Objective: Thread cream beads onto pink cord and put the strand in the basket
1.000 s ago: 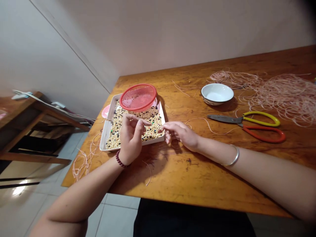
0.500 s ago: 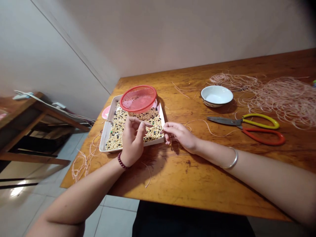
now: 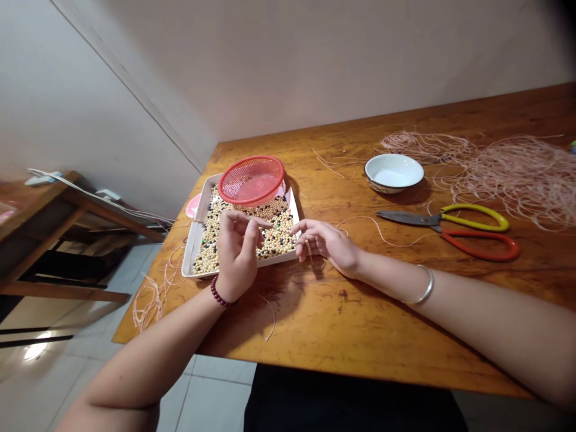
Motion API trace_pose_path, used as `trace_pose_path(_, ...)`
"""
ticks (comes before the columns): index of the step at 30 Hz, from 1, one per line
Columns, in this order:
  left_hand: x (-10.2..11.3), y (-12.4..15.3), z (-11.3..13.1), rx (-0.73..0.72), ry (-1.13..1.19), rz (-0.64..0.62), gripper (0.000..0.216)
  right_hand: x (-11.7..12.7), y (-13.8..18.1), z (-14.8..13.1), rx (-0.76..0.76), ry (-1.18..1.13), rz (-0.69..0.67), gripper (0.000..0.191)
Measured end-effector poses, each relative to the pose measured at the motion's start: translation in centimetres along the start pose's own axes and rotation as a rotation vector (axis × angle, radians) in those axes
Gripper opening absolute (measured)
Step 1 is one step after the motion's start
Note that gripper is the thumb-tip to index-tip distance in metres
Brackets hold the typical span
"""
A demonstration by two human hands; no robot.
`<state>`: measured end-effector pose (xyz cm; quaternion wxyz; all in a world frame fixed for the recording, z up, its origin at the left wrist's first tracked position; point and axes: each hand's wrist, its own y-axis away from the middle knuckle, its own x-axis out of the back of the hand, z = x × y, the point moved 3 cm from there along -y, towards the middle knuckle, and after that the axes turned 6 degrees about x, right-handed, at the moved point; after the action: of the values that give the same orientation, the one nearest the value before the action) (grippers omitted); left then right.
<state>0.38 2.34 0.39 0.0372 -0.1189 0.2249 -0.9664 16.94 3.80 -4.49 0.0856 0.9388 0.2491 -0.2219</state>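
Note:
A white tray (image 3: 198,231) full of cream and dark beads lies at the wooden table's left end, with a red mesh basket (image 3: 252,179) resting on its far side. My left hand (image 3: 236,255) hovers over the tray's near edge, fingers pinched together on something too small to name. My right hand (image 3: 328,245) rests on the table just right of the tray, thumb and forefinger pinching a thin pink cord (image 3: 382,235) that trails off to the right. A dark bead bracelet circles my left wrist and a silver bangle my right.
Scissors (image 3: 454,225) with one yellow and one red handle lie right of my right hand. A white bowl (image 3: 394,172) stands behind them. A big tangle of pink cord (image 3: 508,174) covers the table's right. Loose cords (image 3: 155,294) hang over the left edge. A wooden bench (image 3: 67,210) stands left.
My right hand's fingertips have shifted a little along the tray's right edge, still pinching the cord. The left hand has stayed above the beads with its fingers pinched.

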Motion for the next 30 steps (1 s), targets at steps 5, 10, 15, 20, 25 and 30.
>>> trace_pose_path(5, -0.5, 0.7, -0.2, -0.027, -0.090, -0.086, 0.012, -0.5, 0.0, -0.2, 0.037, 0.121, -0.061, 0.033)
trace_pose_path(10, -0.5, 0.7, -0.3, 0.000, -0.094, -0.068, 0.012, -0.3, -0.3, 0.3, 0.108, 0.239, -0.038, 0.042)
trace_pose_path(15, -0.7, 0.8, -0.3, 0.007, -0.071, -0.070, 0.013, -0.1, -0.3, 0.6, 0.115, 0.280, -0.033, 0.051)
trace_pose_path(20, -0.2, 0.3, -0.1, 0.007, -0.014, 0.008, 0.014, 0.2, -0.4, 0.7, 0.073, 0.146, 0.034, 0.043)
trace_pose_path(25, 0.2, -0.3, -0.1, 0.032, 0.052, 0.061, 0.015, 0.3, -0.2, 0.1, 0.033, 0.002, 0.026, 0.033)
trace_pose_path(30, -0.5, 0.3, -0.1, 0.014, -0.025, -0.084, 0.015, -0.2, 0.2, -0.4, -0.007, 0.086, -0.042, 0.041)
